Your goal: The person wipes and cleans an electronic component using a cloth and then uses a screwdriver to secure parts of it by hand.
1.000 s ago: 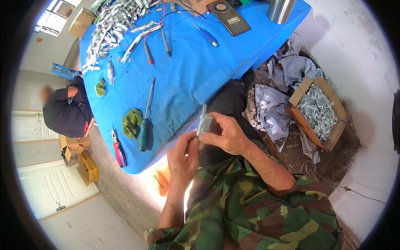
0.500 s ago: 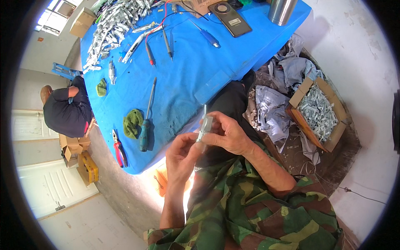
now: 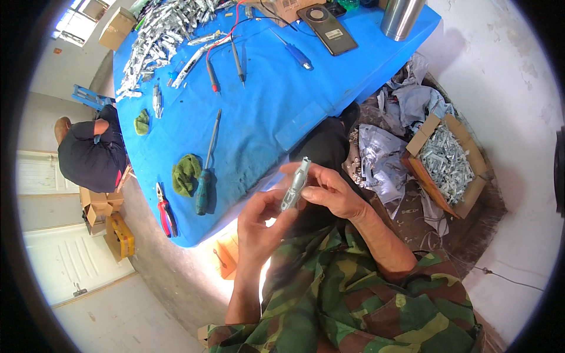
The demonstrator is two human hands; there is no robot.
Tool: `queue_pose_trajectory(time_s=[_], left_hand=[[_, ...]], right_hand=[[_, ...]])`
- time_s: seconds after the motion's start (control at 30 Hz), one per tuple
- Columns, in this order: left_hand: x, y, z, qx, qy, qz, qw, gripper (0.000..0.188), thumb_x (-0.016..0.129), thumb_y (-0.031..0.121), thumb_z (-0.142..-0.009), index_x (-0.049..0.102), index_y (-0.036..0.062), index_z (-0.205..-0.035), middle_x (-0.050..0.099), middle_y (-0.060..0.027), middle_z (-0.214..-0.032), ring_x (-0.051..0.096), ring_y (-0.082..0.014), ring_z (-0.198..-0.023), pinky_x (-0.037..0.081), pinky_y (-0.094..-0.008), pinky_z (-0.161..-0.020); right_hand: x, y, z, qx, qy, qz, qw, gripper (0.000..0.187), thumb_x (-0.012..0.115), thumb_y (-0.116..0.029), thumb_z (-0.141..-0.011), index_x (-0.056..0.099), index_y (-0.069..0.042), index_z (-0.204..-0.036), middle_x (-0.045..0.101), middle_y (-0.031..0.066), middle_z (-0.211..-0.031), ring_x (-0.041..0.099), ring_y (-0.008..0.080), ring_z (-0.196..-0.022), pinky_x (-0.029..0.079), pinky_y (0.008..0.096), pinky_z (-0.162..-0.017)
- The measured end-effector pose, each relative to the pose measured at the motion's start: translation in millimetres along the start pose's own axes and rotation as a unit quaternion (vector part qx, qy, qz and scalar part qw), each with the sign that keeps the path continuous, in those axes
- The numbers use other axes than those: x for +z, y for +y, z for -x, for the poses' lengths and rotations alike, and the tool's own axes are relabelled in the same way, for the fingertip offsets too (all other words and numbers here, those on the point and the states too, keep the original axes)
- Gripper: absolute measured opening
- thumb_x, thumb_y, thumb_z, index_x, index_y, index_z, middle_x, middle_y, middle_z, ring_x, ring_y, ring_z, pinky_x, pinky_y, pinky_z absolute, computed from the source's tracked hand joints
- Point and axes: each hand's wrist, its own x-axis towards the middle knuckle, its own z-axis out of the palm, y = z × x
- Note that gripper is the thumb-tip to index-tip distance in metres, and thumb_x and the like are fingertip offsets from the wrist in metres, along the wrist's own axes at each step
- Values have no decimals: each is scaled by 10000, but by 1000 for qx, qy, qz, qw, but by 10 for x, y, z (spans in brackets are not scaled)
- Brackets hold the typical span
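Above my lap, a slim silvery-grey pen-shaped piece (image 3: 295, 185) is held tilted, its narrow tip pointing up and away. My left hand (image 3: 261, 219) pinches its lower end between thumb and fingers. With the thumb against its side and the fingers behind it, my right hand (image 3: 334, 194) grips the upper part. A screwdriver (image 3: 203, 183) with a teal handle lies on the blue table nearest my left hand. Beside it are a crumpled green cloth (image 3: 186, 175) and red-handled pliers (image 3: 165, 213).
The blue-covered table (image 3: 253, 129) bears a heap of silvery pen-shaped pieces (image 3: 162, 41), test probes (image 3: 238, 62), a blue screwdriver (image 3: 297, 55), a phone (image 3: 327, 29) and a steel flask (image 3: 402, 19). A carton of similar pieces (image 3: 445, 162) stands right. Another person (image 3: 93, 154) sits left.
The pen-shaped piece has turned in my fingers, so its broad side now shows. My right hand has shifted slightly right and down, its fingers now behind the piece.
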Motion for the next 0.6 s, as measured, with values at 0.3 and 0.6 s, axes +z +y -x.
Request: queue_pose_trajectory(time_s=[0.3, 0.6], left_hand=[[28, -1, 7, 27, 17, -42, 999, 333, 826, 54, -916, 671, -30, -1198, 753, -52, -1052, 692, -95, -902, 558, -250, -808], [101, 111, -39, 198, 76, -293, 932, 317, 810, 149, -949, 696, -34, -1181, 753, -86, -1033, 710, -141, -883, 570, -275, -797]], right_hand=[[2, 9, 8, -28, 9, -24, 999, 496, 577, -92, -1061, 482, 0, -1540, 643, 58, -1225, 612, 133, -1075, 529, 314, -896], [37, 53, -8, -21, 64, 37, 997, 291, 714, -23, -995, 636, 7, -1273, 688, 29, -1117, 655, 104, -1006, 566, 292, -882]])
